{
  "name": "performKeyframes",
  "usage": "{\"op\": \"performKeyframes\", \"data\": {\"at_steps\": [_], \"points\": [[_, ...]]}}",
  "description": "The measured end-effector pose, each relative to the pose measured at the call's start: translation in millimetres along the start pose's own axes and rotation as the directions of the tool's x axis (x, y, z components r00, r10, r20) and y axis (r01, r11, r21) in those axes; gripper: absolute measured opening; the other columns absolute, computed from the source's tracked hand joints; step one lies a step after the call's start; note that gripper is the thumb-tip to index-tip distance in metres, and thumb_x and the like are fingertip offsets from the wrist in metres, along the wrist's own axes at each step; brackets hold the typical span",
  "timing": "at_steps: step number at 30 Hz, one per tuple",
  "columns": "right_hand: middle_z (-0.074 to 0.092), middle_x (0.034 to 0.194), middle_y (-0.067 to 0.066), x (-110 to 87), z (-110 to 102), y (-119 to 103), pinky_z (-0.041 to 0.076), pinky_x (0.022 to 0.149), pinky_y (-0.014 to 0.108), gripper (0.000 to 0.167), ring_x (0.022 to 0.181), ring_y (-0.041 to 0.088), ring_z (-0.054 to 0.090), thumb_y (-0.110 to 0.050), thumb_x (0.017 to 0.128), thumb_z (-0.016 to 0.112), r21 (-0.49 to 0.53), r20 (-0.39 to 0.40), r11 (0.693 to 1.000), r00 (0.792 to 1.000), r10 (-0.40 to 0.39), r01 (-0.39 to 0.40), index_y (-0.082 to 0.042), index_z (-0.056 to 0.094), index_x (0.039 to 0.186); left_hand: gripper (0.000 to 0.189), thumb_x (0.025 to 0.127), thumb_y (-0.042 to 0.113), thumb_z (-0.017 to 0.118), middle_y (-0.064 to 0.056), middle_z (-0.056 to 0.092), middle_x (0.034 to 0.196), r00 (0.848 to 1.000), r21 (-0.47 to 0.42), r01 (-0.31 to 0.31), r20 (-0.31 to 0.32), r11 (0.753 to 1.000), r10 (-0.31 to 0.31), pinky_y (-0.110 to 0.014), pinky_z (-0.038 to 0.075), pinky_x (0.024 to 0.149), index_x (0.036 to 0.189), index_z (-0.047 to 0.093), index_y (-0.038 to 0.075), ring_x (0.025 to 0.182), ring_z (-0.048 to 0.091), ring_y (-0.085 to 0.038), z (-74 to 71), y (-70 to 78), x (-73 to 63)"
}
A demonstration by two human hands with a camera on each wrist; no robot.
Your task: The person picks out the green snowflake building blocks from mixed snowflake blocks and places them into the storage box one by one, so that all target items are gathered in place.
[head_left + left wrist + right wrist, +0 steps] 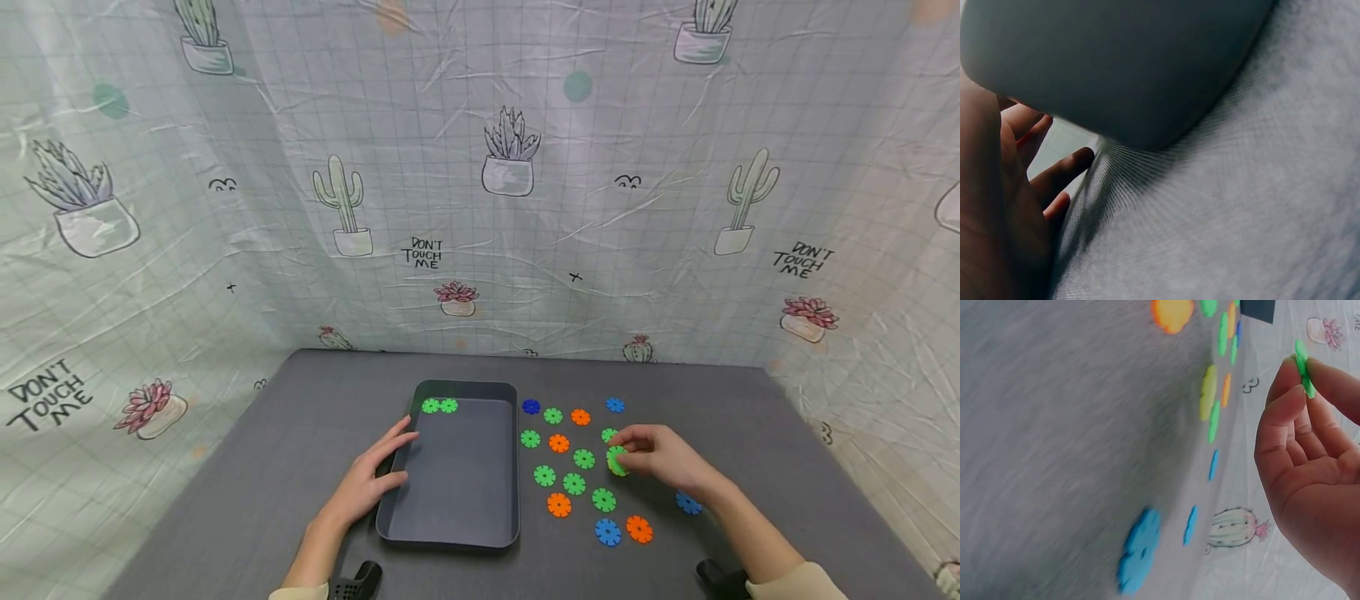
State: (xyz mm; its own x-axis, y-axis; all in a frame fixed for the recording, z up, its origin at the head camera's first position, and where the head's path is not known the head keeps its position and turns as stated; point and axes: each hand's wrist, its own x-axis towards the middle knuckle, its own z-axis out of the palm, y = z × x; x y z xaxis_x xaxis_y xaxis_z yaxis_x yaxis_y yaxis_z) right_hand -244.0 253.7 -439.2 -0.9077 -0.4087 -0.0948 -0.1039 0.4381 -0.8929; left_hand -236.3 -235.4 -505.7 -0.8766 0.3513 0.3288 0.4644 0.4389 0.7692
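Observation:
My right hand (663,457) pinches a green notched plastic disc (1303,367) between thumb and fingertips, raised over the table. Just below it in the head view, a yellow disc (1208,394) lies mostly covered. My left hand (363,482) rests at the left rim of a dark grey rectangular tray (457,483), fingers extended and spread. Inside the tray's far left corner, two green discs (448,406) sit side by side. The left wrist view has the tray's dark side (1116,69) blocking part of the left hand (1019,181).
Right of the tray, loose discs lie scattered on the grey table (255,508): several green (573,483), several orange (558,504), several light blue (608,532) and one dark blue (531,407). A cactus-print curtain (480,225) hangs behind and around the table.

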Motion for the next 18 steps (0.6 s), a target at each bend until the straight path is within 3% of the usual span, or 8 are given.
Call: {"op": "performKeyframes", "data": {"at_steps": [8, 18], "points": [[0.069, 0.099, 0.01, 14.4, 8.2, -16.5, 0.052, 0.076, 0.045, 0.039, 0.084, 0.035, 0.062, -0.014, 0.097, 0.065, 0.006, -0.035, 1.0, 0.999, 0.009, -0.008, 0.01, 0.06, 0.127, 0.058, 0.09, 0.007, 0.067, -0.01, 0.03, 0.163, 1.0, 0.008, 0.003, -0.002, 1.0, -0.003, -0.071, 0.024, 0.106, 0.146, 0.054, 0.005, 0.148, 0.026, -0.037, -0.7, -0.9, -0.6], [0.068, 0.111, 0.013, 31.6, 23.6, -37.3, 0.052, 0.093, 0.048, 0.042, 0.103, 0.033, 0.064, -0.011, 0.095, 0.064, 0.108, -0.056, 0.993, 0.997, 0.055, -0.048, 0.011, 0.058, 0.131, 0.057, 0.09, 0.007, 0.067, -0.012, 0.03, 0.163, 1.0, 0.007, -0.007, -0.008, 1.0, 0.007, -0.071, 0.024, 0.106, 0.145, 0.054, 0.004, 0.148, 0.026, -0.038, 0.2, 2.8, -0.5]]}}
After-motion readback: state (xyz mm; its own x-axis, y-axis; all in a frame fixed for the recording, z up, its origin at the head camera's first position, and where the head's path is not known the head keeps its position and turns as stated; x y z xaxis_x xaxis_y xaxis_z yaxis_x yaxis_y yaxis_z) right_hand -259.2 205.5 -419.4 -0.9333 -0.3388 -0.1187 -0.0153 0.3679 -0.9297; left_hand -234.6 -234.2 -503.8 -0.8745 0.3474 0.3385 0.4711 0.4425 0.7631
